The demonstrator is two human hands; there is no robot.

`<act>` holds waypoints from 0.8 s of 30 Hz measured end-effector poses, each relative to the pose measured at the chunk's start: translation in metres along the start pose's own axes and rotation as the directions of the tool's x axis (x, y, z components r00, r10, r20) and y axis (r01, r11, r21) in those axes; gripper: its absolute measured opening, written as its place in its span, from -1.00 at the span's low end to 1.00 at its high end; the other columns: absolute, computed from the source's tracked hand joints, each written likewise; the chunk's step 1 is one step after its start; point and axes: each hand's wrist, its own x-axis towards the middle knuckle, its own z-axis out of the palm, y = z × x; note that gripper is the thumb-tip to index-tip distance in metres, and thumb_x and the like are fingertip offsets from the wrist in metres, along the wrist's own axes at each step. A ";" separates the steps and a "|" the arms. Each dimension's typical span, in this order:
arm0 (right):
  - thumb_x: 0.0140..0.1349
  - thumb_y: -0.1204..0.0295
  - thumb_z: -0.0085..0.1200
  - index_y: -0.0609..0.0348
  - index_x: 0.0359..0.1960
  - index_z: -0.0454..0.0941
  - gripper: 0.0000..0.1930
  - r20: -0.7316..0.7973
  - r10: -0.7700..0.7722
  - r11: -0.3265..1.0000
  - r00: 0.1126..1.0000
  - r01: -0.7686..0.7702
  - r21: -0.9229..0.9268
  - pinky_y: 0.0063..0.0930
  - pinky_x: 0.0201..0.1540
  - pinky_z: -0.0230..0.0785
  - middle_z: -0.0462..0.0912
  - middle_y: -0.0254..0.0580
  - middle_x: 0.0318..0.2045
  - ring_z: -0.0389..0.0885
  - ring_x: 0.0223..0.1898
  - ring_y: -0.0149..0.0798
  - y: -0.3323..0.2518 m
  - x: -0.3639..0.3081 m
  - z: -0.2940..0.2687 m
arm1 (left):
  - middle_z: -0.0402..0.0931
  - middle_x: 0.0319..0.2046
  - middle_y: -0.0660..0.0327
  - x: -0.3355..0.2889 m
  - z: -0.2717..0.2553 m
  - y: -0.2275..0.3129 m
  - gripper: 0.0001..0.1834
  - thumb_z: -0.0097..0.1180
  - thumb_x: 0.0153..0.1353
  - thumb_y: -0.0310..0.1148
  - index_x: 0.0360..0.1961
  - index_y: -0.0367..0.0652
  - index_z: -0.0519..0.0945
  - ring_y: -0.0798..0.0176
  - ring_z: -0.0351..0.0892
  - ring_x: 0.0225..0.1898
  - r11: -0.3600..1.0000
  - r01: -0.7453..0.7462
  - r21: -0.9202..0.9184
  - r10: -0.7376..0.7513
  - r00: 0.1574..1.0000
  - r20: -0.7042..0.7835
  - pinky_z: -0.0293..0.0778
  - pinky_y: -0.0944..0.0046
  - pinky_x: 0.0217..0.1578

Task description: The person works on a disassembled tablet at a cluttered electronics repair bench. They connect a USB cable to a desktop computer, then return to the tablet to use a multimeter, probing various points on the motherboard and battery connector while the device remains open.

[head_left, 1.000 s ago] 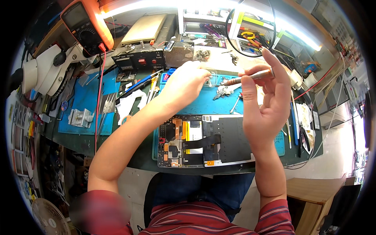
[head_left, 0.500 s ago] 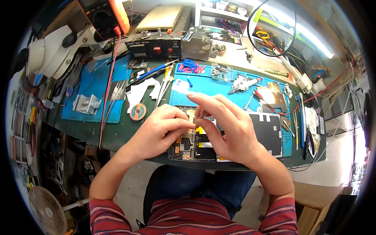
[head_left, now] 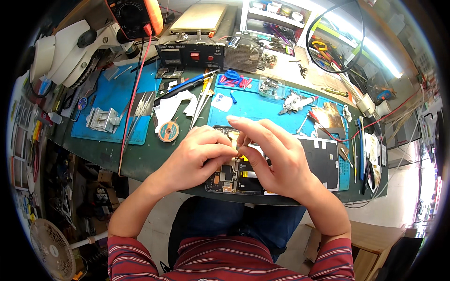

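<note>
An opened tablet (head_left: 228, 175), its circuit board and yellow flex cables bare, lies at the near edge of the bench under both hands. My left hand (head_left: 197, 154) reaches over its left part, thumb and index finger pinched together. My right hand (head_left: 281, 157) arches over the other side, thumb and index fingertips closed right beside the left fingertips. What the fingertips hold, if anything, is too small and covered to make out. Beside my right hand lies a flat black panel (head_left: 321, 161) with white patches.
Behind the hands spreads a blue work mat (head_left: 255, 112) bearing a clear parts box (head_left: 271, 87). To the left are a solder spool (head_left: 168, 131), tweezers (head_left: 139, 112), a metal clamp (head_left: 103, 120) and a microscope (head_left: 63, 54). A red cable (head_left: 135, 89) hangs from an orange multimeter (head_left: 133, 18).
The whole scene has shifted slightly to the right in the picture. Both hands keep nearly the same pose, fingertips still together over the tablet.
</note>
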 end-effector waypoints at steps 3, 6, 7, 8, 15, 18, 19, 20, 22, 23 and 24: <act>0.17 0.67 0.18 0.11 0.25 0.56 -0.45 0.049 -0.036 0.999 0.998 0.037 -0.029 -0.28 -0.33 0.50 0.58 -0.17 -0.36 0.60 -0.38 -0.12 0.002 0.001 -0.004 | 0.64 -0.18 0.21 -0.001 -0.002 0.001 -0.82 0.32 0.20 -0.52 -0.16 -0.17 0.71 0.08 0.57 -0.11 1.000 0.007 0.017 -0.007 1.000 0.015 0.43 0.10 0.00; 0.15 0.67 0.19 0.08 0.23 0.59 -0.45 0.045 -0.080 0.994 0.996 0.083 -0.069 -0.30 -0.30 0.54 0.62 -0.16 -0.31 0.64 -0.35 -0.13 -0.002 0.006 -0.009 | 0.65 -0.11 0.17 0.000 -0.005 0.007 -0.74 0.30 0.21 -0.53 -0.05 -0.19 0.68 0.07 0.61 -0.04 0.995 0.096 -0.037 -0.096 0.995 -0.011 0.47 0.10 0.06; 0.15 0.67 0.21 0.08 0.22 0.60 -0.46 0.043 -0.073 0.994 0.996 0.076 -0.074 -0.32 -0.28 0.55 0.64 -0.16 -0.30 0.66 -0.34 -0.14 -0.004 0.007 -0.010 | 0.65 -0.08 0.15 0.001 -0.006 0.012 -0.70 0.30 0.22 -0.53 0.00 -0.20 0.66 0.07 0.63 -0.01 0.988 0.136 -0.073 -0.138 0.990 -0.024 0.48 0.09 0.08; 0.15 0.66 0.24 0.10 0.20 0.63 -0.48 0.038 -0.040 0.997 0.998 0.043 -0.062 -0.34 -0.26 0.58 0.66 -0.14 -0.29 0.69 -0.32 -0.18 -0.006 0.007 -0.010 | 0.63 0.01 0.13 0.004 -0.007 0.018 -0.64 0.29 0.24 -0.54 0.08 -0.25 0.61 0.11 0.61 0.04 0.961 0.199 -0.193 -0.200 0.980 0.011 0.48 0.12 0.11; 0.18 0.63 0.24 0.13 0.17 0.66 -0.53 -0.007 -0.071 0.997 0.997 0.071 -0.033 -0.35 -0.23 0.60 0.70 -0.12 -0.17 0.72 -0.29 -0.14 -0.008 0.013 -0.007 | 0.68 -0.18 0.21 0.012 -0.004 0.017 -0.40 0.27 0.29 -0.54 0.36 -0.16 0.45 0.24 0.72 -0.12 0.930 0.241 -0.277 -0.239 0.970 0.044 0.61 0.25 -0.11; 0.21 0.64 0.20 0.12 0.17 0.65 -0.55 0.013 -0.014 0.999 1.000 0.014 -0.047 -0.31 -0.16 0.58 0.68 -0.09 -0.08 0.71 -0.20 -0.15 -0.007 0.007 -0.007 | 0.63 -0.27 0.24 0.021 -0.002 0.024 -0.42 0.30 0.26 -0.53 0.32 -0.16 0.49 0.28 0.71 -0.19 0.941 0.269 -0.204 -0.271 0.962 0.018 0.61 0.31 -0.17; 0.21 0.65 0.20 0.12 0.18 0.65 -0.55 0.021 0.032 0.999 0.999 -0.033 0.014 -0.31 -0.15 0.58 0.68 -0.09 -0.08 0.71 -0.17 -0.15 -0.009 0.007 -0.006 | 0.61 -0.29 0.25 0.023 -0.002 0.024 -0.43 0.31 0.26 -0.52 0.30 -0.16 0.50 0.30 0.69 -0.22 0.948 0.260 -0.184 -0.264 0.965 0.005 0.60 0.32 -0.19; 0.21 0.65 0.21 0.12 0.18 0.65 -0.54 0.033 0.077 0.994 0.996 -0.080 0.076 -0.30 -0.14 0.57 0.67 -0.09 -0.08 0.70 -0.15 -0.16 -0.010 0.007 -0.005 | 0.59 -0.32 0.25 0.024 -0.002 0.025 -0.45 0.32 0.25 -0.51 0.28 -0.17 0.51 0.33 0.67 -0.25 0.954 0.251 -0.165 -0.256 0.967 -0.008 0.59 0.34 -0.22; 0.21 0.67 0.19 0.12 0.19 0.63 -0.52 0.086 0.115 0.986 0.990 -0.124 0.113 -0.32 -0.14 0.58 0.67 -0.10 -0.09 0.70 -0.14 -0.16 -0.013 0.007 -0.010 | 0.62 -0.10 0.16 0.023 -0.005 0.029 -0.43 0.34 0.19 -0.53 0.25 -0.28 0.51 0.29 0.67 -0.10 0.876 0.333 -0.348 -0.339 0.940 0.047 0.58 0.29 -0.10; 0.21 0.69 0.18 0.12 0.20 0.63 -0.51 0.113 0.133 0.980 0.985 -0.147 0.131 -0.33 -0.14 0.58 0.66 -0.11 -0.10 0.70 -0.14 -0.16 -0.014 0.007 -0.012 | 0.62 -0.01 0.13 0.023 -0.008 0.030 -0.41 0.35 0.18 -0.53 0.25 -0.30 0.50 0.28 0.66 -0.05 0.855 0.377 -0.356 -0.368 0.925 0.096 0.57 0.27 -0.06; 0.21 0.70 0.15 0.13 0.21 0.62 -0.50 0.054 0.080 0.990 0.995 -0.086 0.116 -0.34 -0.16 0.59 0.66 -0.11 -0.13 0.71 -0.16 -0.16 -0.013 0.008 -0.009 | 0.61 0.07 0.09 0.023 -0.012 0.031 -0.40 0.36 0.16 -0.53 0.25 -0.33 0.49 0.26 0.65 0.01 0.834 0.420 -0.359 -0.395 0.907 0.143 0.56 0.25 -0.02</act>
